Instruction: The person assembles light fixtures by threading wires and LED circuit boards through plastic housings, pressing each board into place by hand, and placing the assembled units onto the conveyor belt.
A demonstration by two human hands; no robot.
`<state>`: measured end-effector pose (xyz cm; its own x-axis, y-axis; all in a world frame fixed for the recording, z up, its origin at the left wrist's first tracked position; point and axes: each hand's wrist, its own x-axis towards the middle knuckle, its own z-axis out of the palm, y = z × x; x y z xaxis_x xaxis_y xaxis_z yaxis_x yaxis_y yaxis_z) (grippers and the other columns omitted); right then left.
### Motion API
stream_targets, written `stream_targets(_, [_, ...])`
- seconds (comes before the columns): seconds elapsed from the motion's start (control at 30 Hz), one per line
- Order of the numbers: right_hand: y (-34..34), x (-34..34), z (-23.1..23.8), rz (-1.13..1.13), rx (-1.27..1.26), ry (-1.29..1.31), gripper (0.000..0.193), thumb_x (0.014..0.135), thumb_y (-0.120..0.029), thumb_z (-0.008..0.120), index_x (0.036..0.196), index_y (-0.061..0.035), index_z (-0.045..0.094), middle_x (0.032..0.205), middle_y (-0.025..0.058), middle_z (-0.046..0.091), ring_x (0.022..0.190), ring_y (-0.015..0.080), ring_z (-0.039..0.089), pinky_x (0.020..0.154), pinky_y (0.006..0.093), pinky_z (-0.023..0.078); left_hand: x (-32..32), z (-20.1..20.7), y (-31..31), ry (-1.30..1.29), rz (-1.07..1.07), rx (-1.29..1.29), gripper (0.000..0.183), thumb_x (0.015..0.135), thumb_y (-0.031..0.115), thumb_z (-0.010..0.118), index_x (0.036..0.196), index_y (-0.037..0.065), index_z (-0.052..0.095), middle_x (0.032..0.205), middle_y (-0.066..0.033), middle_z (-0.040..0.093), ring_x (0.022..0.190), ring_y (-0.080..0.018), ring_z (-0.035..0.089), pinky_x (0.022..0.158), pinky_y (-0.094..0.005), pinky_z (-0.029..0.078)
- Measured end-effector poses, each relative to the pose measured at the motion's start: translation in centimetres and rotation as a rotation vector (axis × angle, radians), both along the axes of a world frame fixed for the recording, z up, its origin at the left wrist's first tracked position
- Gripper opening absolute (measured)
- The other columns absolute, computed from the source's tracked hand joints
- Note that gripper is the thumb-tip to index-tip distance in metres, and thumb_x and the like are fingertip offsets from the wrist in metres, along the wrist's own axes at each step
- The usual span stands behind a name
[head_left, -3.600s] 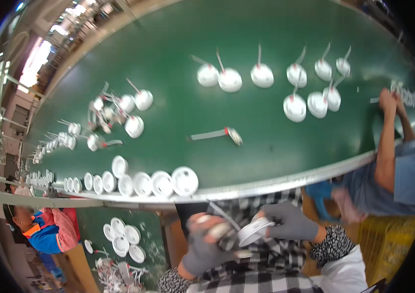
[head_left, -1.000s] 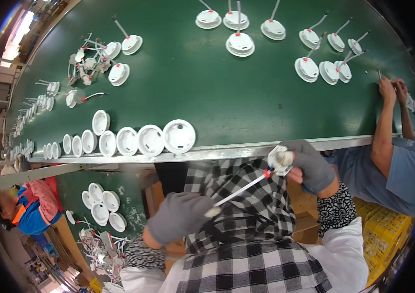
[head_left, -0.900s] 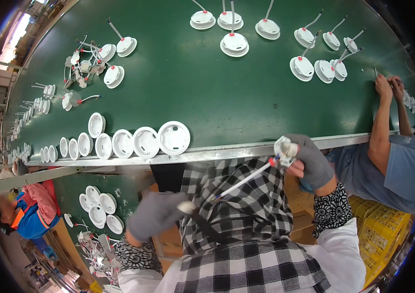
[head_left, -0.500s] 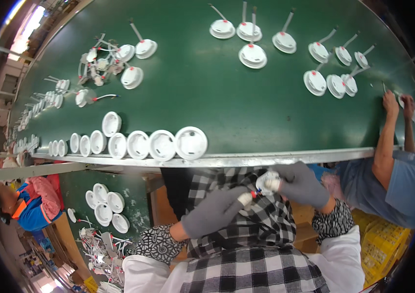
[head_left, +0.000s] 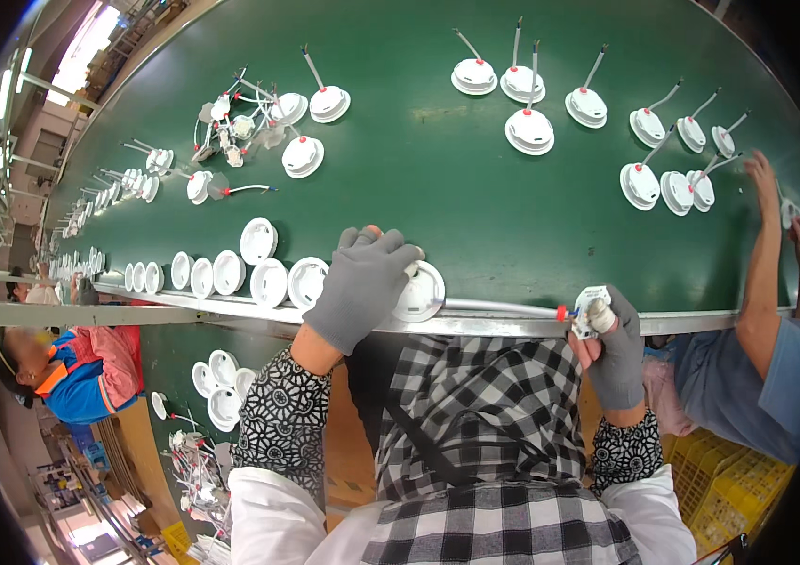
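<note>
My left hand point(head_left: 362, 287), in a grey fingerless glove, is over the row at the table's near edge. Its fingers are bent and its white-wrapped thumb is against the rim of the rightmost white round plastic housing point(head_left: 422, 294); the palm side and part of the row are hidden. To the right, my gloved right hand point(head_left: 615, 344) pinches a small white plate point(head_left: 591, 309) with a wire. A pale cable point(head_left: 504, 306) with a red ring point(head_left: 563, 313) runs left from that plate, along the metal edge, to the rightmost housing.
More open housings point(head_left: 268, 281) stand in a row leftward. Across the green table point(head_left: 400, 179) lie several domed white pieces with upright cables point(head_left: 529, 132) and a tangled heap of wired plates point(head_left: 231, 132). A co-worker's arm point(head_left: 758, 245) reaches in at right. Yellow crates point(head_left: 729, 480) stand lower right.
My left hand has left the wired plate at my lap and moved up to the housings. My right hand has moved right with the plate, its cable now stretched out. The whole view has shifted.
</note>
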<state>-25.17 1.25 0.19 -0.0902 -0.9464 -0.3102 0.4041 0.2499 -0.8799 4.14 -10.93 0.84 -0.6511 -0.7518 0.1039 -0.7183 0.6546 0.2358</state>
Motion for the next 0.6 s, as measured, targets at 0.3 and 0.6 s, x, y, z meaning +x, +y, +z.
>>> stream_targets(0.3, [-2.0, 6.7, -2.4, -0.37, -0.692, 0.386, 0.013, 0.091, -0.011, 0.063, 0.094, 0.0001, 0.057, 0.081, 0.0073, 0.063, 0.069, 0.0128, 0.058, 0.072, 0.0307, 0.05, -5.7, 2.4, 5.8, 0.937, 0.484, 0.922, 0.026, 0.089, 0.005, 0.05, 0.11, -0.004, 0.06, 0.086, -0.0026, 0.062, 0.069, -0.0028, 0.055, 0.06, -0.0178, 0.045])
stream_targets(0.6, [-1.5, 4.8, -0.6, -0.169, -0.209, -0.183, 0.02, 0.081, -0.007, 0.068, 0.097, 0.0002, 0.057, 0.08, 0.0021, 0.062, 0.072, 0.0064, 0.058, 0.067, 0.0248, 0.05, -4.9, -1.3, 9.6, 0.968, -0.159, 1.139, 0.093, 0.08, 0.025, 0.076, 0.147, -0.002, 0.018, 0.139, -0.0144, 0.039, 0.128, -0.021, 0.041, 0.104, -0.0348, 0.037])
